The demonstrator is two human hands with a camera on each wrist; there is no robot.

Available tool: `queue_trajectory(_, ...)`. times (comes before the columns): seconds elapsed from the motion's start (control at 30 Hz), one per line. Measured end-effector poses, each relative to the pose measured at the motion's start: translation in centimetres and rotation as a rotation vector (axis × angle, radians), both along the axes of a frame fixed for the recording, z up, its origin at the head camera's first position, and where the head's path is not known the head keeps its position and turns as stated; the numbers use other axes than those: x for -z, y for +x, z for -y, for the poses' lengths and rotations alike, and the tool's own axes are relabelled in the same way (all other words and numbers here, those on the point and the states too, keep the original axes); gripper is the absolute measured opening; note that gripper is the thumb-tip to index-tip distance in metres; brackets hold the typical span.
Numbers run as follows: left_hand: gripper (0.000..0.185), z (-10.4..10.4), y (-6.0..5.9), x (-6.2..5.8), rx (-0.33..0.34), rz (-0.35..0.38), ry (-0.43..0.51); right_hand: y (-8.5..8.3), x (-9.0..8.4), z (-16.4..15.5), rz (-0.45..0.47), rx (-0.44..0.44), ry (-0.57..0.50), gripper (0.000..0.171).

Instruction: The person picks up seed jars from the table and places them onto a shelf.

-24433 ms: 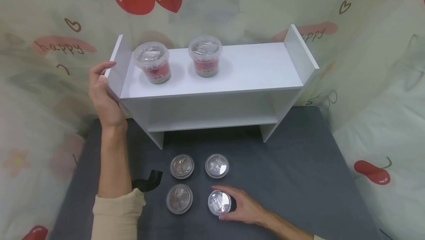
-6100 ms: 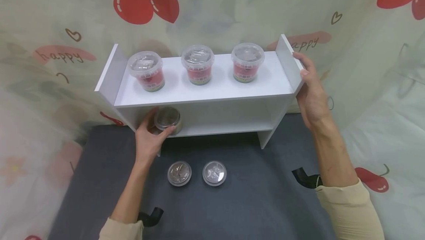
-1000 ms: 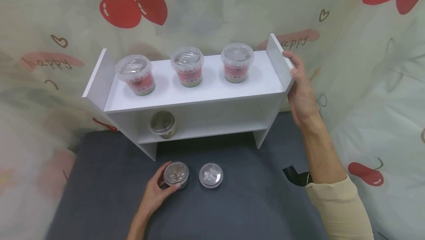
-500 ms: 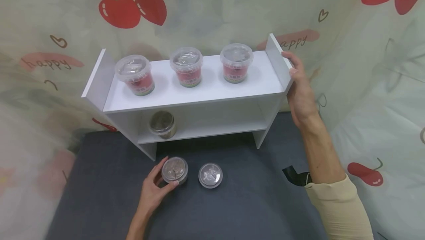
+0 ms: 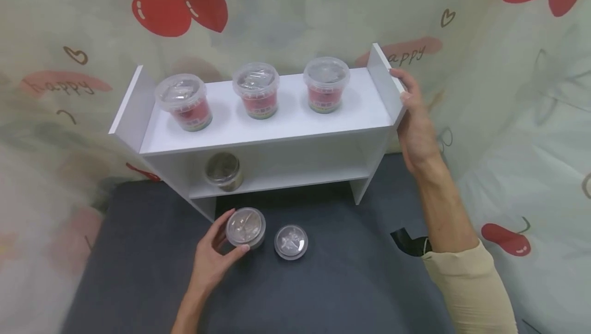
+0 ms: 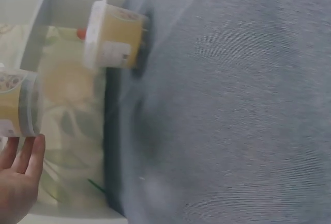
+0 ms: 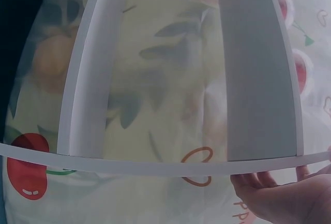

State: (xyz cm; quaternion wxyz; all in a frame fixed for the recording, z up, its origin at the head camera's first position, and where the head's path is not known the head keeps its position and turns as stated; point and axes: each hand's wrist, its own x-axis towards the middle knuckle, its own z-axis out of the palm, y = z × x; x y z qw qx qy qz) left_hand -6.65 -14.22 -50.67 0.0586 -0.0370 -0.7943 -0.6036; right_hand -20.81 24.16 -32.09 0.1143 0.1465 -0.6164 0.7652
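Observation:
In the head view my left hand (image 5: 210, 262) holds a round clear-lidded plastic tub (image 5: 245, 227) between thumb and fingers, just in front of the shelf. The left wrist view shows this tub (image 6: 18, 105) with a yellow label, my fingertips against it. One similar tub (image 5: 291, 242) stands on the dark table to its right. My right hand (image 5: 417, 134) grips the upper front edge of the right side panel of the white two-tier shelf (image 5: 277, 136). In the right wrist view its fingers (image 7: 248, 180) lie against the panel; part of the hand is cut off.
On the upper tier stand three clear-lidded tubs with red labels: left (image 5: 184, 103), middle (image 5: 257, 92) and right (image 5: 326, 85). A tan tub (image 5: 223, 171) sits at the left of the lower tier. A patterned curtain (image 5: 286, 11) hangs behind.
Over the last second my left hand has raised the tub off the table and moved it slightly forward. Since the oldest frame, a third red-labelled tub and the lower-tier tub have appeared on the shelf.

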Motion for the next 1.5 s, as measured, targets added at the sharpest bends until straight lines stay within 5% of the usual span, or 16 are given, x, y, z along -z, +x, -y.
queue_trajectory(0.27, 0.076, -1.6, -0.3, -4.7, 0.065, -0.094, -0.025, -0.3, -0.1, -0.1, 0.001, 0.005, 0.002, 0.045)
queue_trajectory(0.57, 0.078, -1.3, -1.6, -2.7, 0.114, -0.142, 0.012, -0.6, -0.2, -0.1, -0.005, -0.001, 0.002, 0.045)
queue_trajectory(1.03, 0.074, -3.9, -4.1, -4.5, 0.225, -0.227, 0.075, -0.4, -0.2, -0.1, -0.002, 0.011, -0.006, 0.045)
queue_trajectory(1.5, 0.072, -5.1, -5.9, -4.8, 0.238, -0.268, 0.122, 0.1, 0.2, 0.2, 0.014, 0.001, -0.011, 0.045)
